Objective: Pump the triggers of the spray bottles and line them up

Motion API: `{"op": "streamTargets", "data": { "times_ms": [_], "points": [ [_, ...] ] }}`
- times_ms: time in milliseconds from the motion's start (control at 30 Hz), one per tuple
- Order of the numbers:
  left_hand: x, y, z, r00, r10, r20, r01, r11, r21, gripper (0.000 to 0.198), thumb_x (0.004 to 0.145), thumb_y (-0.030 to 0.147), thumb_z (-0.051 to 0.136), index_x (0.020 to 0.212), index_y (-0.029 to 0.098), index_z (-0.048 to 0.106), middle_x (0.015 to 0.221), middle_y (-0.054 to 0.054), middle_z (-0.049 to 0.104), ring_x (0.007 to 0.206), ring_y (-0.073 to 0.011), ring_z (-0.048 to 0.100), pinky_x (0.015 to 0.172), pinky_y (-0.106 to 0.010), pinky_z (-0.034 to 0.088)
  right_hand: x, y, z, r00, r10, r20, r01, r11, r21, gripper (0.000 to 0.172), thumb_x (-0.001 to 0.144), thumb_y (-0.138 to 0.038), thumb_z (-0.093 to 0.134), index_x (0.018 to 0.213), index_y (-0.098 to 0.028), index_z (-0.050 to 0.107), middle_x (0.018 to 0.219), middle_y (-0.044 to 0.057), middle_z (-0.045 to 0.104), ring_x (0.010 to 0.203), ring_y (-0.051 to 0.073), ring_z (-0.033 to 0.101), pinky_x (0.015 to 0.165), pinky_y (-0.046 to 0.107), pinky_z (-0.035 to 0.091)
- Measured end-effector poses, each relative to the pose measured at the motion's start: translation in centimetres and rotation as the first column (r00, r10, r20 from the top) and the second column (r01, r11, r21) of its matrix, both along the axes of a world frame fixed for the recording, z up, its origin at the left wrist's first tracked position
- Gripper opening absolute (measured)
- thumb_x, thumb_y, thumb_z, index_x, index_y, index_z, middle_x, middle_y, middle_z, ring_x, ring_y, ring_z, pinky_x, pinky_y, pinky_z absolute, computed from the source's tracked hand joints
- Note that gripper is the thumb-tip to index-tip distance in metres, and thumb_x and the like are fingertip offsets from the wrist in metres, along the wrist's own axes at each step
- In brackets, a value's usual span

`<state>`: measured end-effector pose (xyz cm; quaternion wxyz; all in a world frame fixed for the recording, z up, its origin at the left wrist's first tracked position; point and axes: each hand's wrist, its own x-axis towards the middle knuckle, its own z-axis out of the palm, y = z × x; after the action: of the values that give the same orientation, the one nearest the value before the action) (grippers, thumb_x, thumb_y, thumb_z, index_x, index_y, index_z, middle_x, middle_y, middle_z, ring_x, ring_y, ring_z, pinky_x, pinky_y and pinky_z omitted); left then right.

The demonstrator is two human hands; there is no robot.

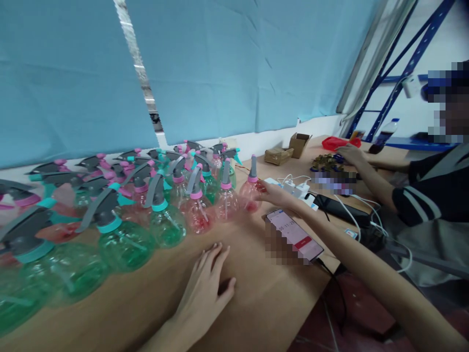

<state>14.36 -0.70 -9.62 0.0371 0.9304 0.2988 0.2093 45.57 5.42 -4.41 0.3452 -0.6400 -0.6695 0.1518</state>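
Note:
Many spray bottles with grey trigger heads crowd the left and back of the wooden table, among them a green one with a turquoise collar (126, 244) and a pink one with a pink collar (200, 215). At the right end of the front row stands a pink spray bottle (251, 195), upright. My right hand (273, 193) is at its right side, fingers touching it and curled partly around it. My left hand (208, 283) rests on the tabletop in front of the bottles, fingers spread, holding nothing.
A phone (295, 234) lies below my right forearm. Behind it are a power strip (311, 201), white cables and a black case (340, 210). Small cardboard boxes (278, 156) stand by the wall. Another person sits at right, a hand (350, 154) near a red bag (335, 143).

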Motion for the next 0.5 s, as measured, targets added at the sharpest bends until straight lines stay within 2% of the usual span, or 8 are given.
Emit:
{"op": "streamTargets", "data": {
  "times_ms": [133,233,367,500],
  "points": [
    [-0.1,0.0,0.0,1.0,-0.005,0.0,0.005,1.0,0.016,0.052,0.081,0.024,0.049,0.13,0.016,0.037,0.13,-0.014,0.05,0.12,-0.028,0.047,0.1,-0.052,0.039,-0.1,0.5,-0.4,0.999,0.037,-0.017,-0.036,0.999,0.007,0.057,0.076,-0.031,0.064,0.128,-0.02,0.044,0.118,0.011,0.06,0.103,0.023,0.059,0.089,0.038,0.046],
    [0.0,0.0,0.0,1.0,-0.007,-0.007,0.008,1.0,0.012,0.052,0.08,0.023,0.049,0.13,0.016,0.037,0.13,-0.014,0.051,0.12,-0.028,0.047,0.1,-0.052,0.038,-0.2,0.4,-0.6,0.999,0.043,-0.015,-0.042,0.999,0.022,0.065,0.076,-0.034,0.064,0.134,-0.022,0.037,0.123,0.01,0.057,0.109,0.025,0.056,0.093,0.04,0.044],
    [0.0,-0.1,-0.1,1.0,0.005,0.004,-0.005,1.0,0.004,0.051,0.08,0.023,0.049,0.129,0.015,0.039,0.13,-0.014,0.051,0.12,-0.0278,0.047,0.1,-0.052,0.039,-1.0,-1.1,-1.0,0.998,-0.055,0.014,0.053,0.995,0.082,0.08,0.074,-0.043,0.063,0.141,-0.021,0.025,0.135,0.015,0.046,0.121,0.031,0.047,0.096,0.046,0.04],
    [0.0,-0.2,-0.3,1.0,0.003,0.001,-0.003,1.0,-0.006,0.051,0.08,0.023,0.049,0.129,0.014,0.039,0.13,-0.015,0.05,0.121,-0.0282,0.046,0.101,-0.052,0.037,-2.9,-4.0,-1.4,0.98,-0.2,-0.01,0.199,0.966,0.164,0.078,0.075,-0.046,0.061,0.139,-0.018,0.027,0.138,0.018,0.041,0.124,0.032,0.043,0.096,0.049,0.04]
  ]
}}
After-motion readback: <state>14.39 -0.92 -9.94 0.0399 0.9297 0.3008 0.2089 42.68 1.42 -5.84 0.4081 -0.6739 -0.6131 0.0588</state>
